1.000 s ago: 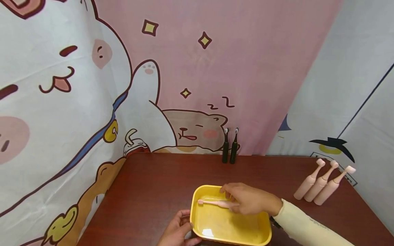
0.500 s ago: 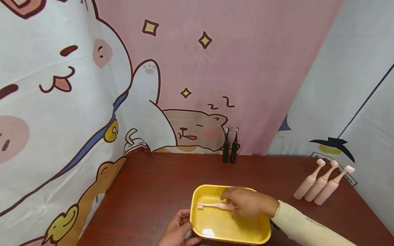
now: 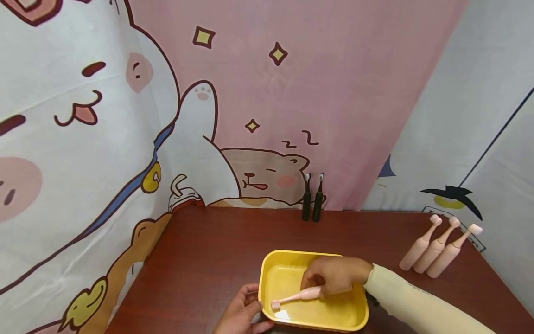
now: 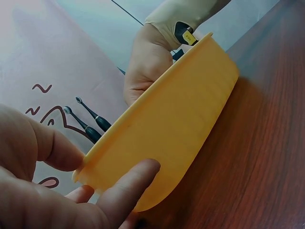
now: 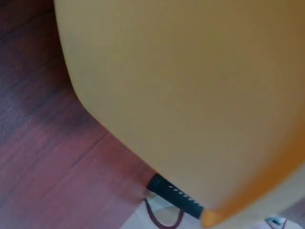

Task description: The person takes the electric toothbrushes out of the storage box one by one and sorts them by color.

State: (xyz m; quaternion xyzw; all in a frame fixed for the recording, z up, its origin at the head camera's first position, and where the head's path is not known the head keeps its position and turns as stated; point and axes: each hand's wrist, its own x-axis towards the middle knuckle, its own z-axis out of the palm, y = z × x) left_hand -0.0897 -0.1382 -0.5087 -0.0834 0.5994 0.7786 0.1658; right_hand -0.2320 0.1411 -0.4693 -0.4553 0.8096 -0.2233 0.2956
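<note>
A pink electric toothbrush [image 3: 309,293] slants inside a yellow plastic bin [image 3: 276,277], its brush head low at the front left corner. My right hand [image 3: 337,273] reaches in over the bin's right side and grips the toothbrush by its handle; the handle's far end is partly covered by that hand. At the left end, my left hand [image 3: 243,310] holds the bin. The left wrist view shows the fingers of that hand [image 4: 52,176] at the rim and against the outer wall. Only the bin's outer wall [image 5: 181,95] fills the right wrist view, hiding the right hand.
Two black electric toothbrushes [image 3: 306,206] stand upright at the back of the brown table [image 3: 208,246], before the cartoon-printed backdrop [image 3: 333,83]. Three more pink toothbrushes [image 3: 444,260] stand in a row on the right. A dark band [image 4: 186,33] circles the right wrist.
The right hand has lowered into the bin, and the toothbrush has turned so its head swung towards the front left. The left hand has stayed in place.
</note>
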